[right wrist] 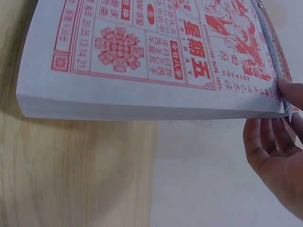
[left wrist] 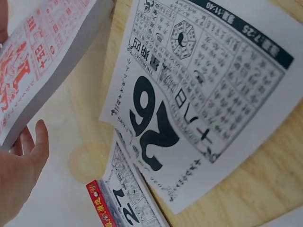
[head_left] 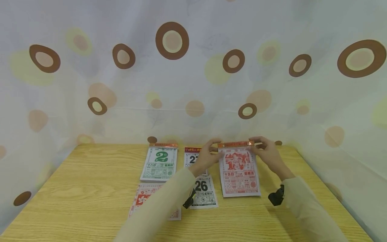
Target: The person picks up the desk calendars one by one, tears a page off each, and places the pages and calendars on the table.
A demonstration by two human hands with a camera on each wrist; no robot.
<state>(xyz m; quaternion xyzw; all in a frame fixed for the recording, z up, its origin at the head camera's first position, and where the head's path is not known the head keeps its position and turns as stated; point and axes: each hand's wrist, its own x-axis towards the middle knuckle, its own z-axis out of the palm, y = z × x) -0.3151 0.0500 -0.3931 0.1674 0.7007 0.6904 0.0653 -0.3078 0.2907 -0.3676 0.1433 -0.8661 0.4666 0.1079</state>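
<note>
A thick tear-off calendar with red print [head_left: 240, 173] is tilted up off the table, its striped red and gold binding at the top. My left hand [head_left: 208, 157] holds its upper left corner and my right hand [head_left: 267, 153] its upper right corner. In the right wrist view the fingers of my right hand [right wrist: 279, 161] are behind the pad [right wrist: 142, 101] with the thumb on the front. The left wrist view shows my left hand [left wrist: 21, 170] at the edge of the pad [left wrist: 52, 71], its fingers partly behind it.
Left of the held calendar lie a loose sheet marked 26 [head_left: 204, 191] and a calendar marked 27 [head_left: 191, 158], partly covered by my left arm. Farther left are a green calendar marked 2 [head_left: 159, 164] and a red-printed sheet [head_left: 139, 201]. A dotted curtain [head_left: 193, 84] hangs behind the wooden table [head_left: 90, 188].
</note>
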